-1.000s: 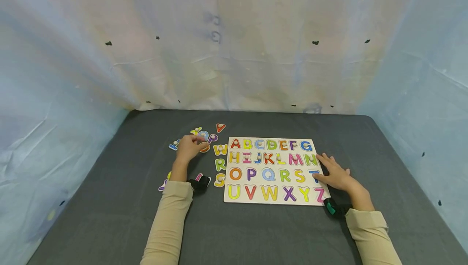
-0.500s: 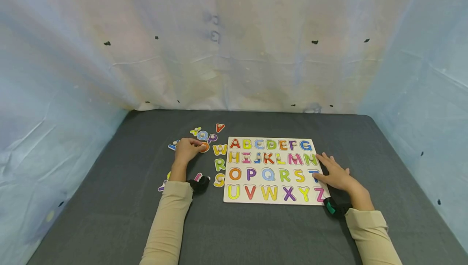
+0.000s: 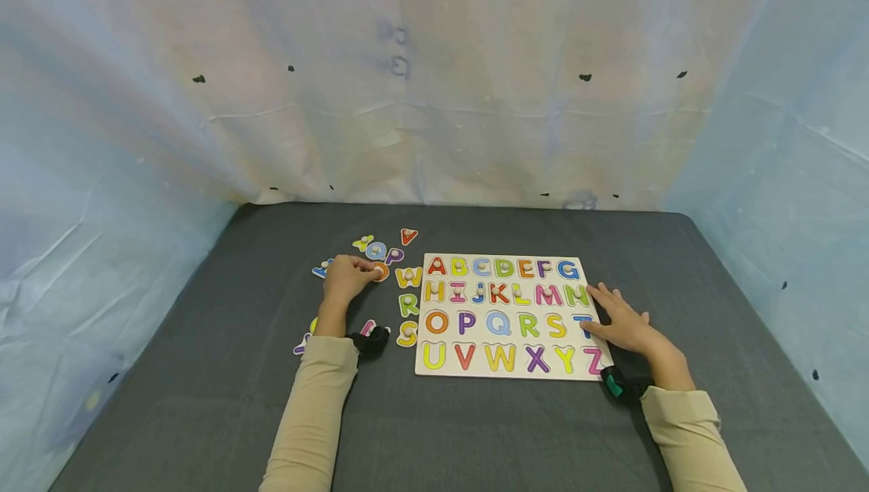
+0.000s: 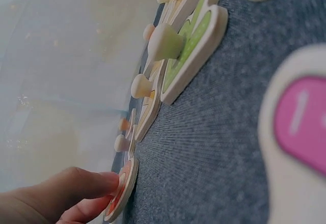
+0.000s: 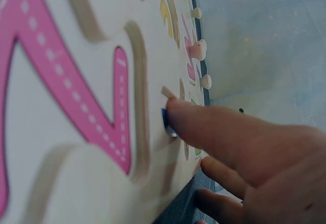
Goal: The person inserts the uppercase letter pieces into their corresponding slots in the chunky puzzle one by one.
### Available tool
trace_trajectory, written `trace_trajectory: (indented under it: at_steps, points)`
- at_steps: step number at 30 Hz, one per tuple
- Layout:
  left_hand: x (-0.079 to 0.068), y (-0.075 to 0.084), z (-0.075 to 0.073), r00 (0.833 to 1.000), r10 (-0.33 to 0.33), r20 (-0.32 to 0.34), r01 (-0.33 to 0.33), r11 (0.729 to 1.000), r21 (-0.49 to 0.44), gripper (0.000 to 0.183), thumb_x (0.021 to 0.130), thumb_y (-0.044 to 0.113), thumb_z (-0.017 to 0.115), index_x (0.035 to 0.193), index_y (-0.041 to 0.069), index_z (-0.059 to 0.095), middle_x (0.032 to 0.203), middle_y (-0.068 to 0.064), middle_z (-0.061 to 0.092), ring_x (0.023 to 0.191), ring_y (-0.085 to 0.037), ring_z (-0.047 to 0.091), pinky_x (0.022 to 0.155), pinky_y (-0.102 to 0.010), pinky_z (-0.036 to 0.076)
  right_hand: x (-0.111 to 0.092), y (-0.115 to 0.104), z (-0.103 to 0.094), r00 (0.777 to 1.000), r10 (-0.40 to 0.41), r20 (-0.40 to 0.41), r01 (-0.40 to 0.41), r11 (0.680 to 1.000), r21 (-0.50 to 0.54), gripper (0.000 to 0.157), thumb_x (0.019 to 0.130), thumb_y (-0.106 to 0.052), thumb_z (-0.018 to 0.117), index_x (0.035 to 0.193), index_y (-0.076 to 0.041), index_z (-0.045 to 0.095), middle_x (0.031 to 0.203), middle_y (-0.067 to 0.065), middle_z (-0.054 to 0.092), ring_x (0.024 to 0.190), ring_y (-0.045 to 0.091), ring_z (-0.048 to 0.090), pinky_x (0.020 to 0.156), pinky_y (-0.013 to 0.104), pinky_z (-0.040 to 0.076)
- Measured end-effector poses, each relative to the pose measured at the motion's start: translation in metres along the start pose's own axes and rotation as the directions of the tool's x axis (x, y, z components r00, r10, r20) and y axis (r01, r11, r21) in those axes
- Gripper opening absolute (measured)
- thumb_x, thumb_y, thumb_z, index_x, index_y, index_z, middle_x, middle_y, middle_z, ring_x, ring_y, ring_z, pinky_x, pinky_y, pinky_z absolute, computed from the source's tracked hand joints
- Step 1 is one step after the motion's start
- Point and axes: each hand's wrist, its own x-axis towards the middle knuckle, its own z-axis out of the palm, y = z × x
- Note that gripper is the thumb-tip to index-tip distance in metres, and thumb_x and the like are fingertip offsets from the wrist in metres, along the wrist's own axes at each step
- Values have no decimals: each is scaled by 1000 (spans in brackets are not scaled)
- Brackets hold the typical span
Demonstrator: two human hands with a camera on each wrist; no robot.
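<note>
My left hand pinches the knob of the orange letter O puzzle piece between thumb and forefinger. That piece lies low at the mat in the left wrist view, its knob hidden by the fingers. At the right edge of the white wooden alphabet board rests my right hand, fingers spread, thumb over the printed T. Knobbed letters fill the board's upper two rows, A to N. Below them, the O to Z recesses show only printed colours. The pink Z recess looms large in the right wrist view.
Between board and left hand lie the W, green R and yellow S pieces. Beyond the O are the purple P, blue Q, yellow Y and red V. More pieces lie around the left forearm.
The fingers of my left hand have shifted slightly and come lower onto the O piece, uncovering the Q behind. My right hand and the board have stayed put.
</note>
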Motion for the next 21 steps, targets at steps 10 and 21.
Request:
trace_trajectory:
  at_steps: [10,21]
  points:
    - [-2,8,-3,996,86,-24,-86,996,10,21,79,27,74,85,7,76,57,8,48,58,-12,44,55,-25,32,0,1,0,1000,-8,-1,8,1000,2,84,91,-42,62,151,0,21,155,34,11,142,57,6,97,84,1]
    - [-3,17,0,930,337,147,-331,941,-67,18,82,22,75,87,5,75,60,5,40,57,-12,38,60,-26,32,0,1,-1,1000,-5,-1,5,1000,9,85,90,-42,62,151,0,20,155,35,10,142,57,5,97,84,0]
